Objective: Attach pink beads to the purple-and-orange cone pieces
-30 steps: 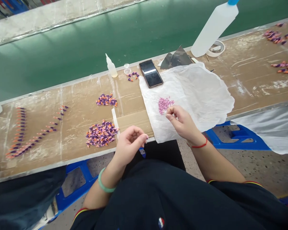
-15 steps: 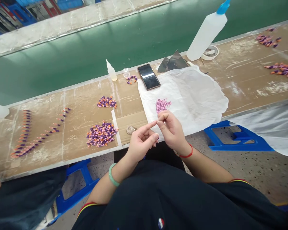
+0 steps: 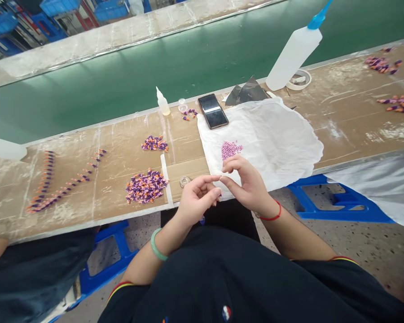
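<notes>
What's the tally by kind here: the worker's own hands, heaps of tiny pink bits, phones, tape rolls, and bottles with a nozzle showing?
Worker's own hands: 2 (left hand, right hand)
Heap of tiny pink bits: 1
Phone: 1
Tape roll: 1
Bottles with a nozzle showing: 2 (small bottle, large bottle)
Total: 7

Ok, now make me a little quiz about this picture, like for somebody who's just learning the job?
1. True or false: the tiny pink beads lie on the white sheet.
2. Which has a blue nozzle? A) smartphone B) large white bottle C) tape roll
3. Fill in: the red bracelet is on the person's ___ wrist.

Key:
1. True
2. B
3. right
</notes>
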Demonstrator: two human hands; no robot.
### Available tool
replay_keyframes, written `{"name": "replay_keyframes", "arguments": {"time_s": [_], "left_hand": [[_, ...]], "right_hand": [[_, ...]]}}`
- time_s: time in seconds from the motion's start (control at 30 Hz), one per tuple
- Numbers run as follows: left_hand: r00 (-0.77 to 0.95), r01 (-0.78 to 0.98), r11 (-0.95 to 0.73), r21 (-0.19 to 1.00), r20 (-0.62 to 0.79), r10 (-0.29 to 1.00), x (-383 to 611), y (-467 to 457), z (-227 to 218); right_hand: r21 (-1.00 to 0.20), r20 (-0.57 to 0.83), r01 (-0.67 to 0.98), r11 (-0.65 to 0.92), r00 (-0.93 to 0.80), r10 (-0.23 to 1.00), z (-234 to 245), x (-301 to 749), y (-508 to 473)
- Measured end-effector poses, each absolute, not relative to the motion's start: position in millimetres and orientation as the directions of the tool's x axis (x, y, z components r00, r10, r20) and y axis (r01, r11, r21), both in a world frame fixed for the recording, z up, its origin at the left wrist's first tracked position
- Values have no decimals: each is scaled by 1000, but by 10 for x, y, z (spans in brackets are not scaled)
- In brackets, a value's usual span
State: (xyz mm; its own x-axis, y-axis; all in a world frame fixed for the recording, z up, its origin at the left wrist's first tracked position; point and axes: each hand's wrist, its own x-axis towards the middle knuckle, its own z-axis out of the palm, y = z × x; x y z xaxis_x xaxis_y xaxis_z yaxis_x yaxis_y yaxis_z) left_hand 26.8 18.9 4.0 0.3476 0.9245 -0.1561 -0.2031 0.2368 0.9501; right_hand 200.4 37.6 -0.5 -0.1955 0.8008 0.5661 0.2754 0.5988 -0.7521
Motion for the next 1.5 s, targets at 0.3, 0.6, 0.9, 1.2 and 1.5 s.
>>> {"name": "replay_keyframes", "arguments": {"time_s": [0.3, 0.6, 0.9, 1.2, 1.5], "left_hand": [[397, -240, 358, 902, -245, 885, 206, 151, 76], [375, -317, 429, 846, -304, 876, 232, 129, 74], [290, -272, 317, 908, -237, 927, 216, 134, 63], [163, -51, 100, 994, -91, 982, 220, 90, 177], [168, 68, 42, 997, -53, 984, 202, 95, 225]], "right_hand": [[-632, 670, 280, 723, -270, 691, -29, 2057, 343], [-829, 539, 87, 553, -143, 830, -71, 1864, 214], [-950, 206, -263, 165, -135, 969, -201, 1699, 117], [-945, 303, 89, 315, -126, 945, 35, 1780, 155], [-844, 330, 308, 440, -348, 877, 211, 1904, 246]]}}
